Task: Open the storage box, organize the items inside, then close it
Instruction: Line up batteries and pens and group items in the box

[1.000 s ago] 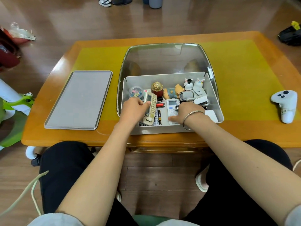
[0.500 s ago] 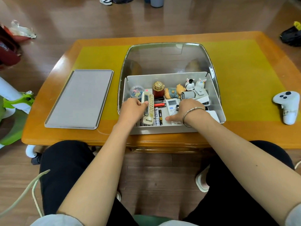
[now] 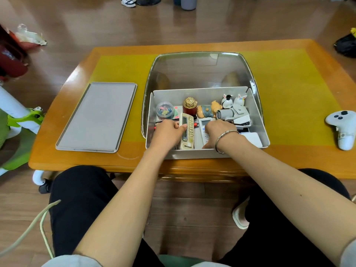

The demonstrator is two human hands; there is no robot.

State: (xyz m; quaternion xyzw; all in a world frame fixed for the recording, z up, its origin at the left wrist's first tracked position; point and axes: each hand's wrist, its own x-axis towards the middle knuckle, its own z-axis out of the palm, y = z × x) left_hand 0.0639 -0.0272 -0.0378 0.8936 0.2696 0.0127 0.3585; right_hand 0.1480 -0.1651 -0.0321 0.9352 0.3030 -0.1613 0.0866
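A: the storage box [image 3: 258, 120] sits open mid-table, lid [image 3: 97, 117] off to its left; rigid plastic, probably light.
B: yep; left hand [image 3: 166, 130] grips the beige remote [image 3: 187, 132] along its side; hard, slick, best held by the long edges; right hand [image 3: 216, 132] is curled over the white remote [image 3: 204, 125]; grip unclear.

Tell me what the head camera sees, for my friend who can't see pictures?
A person's left hand holds a cream remote inside an open white storage box on a wooden table, while the right hand rests on a white remote. Toy figures line the box's back wall, and a grey lid lies to its left.
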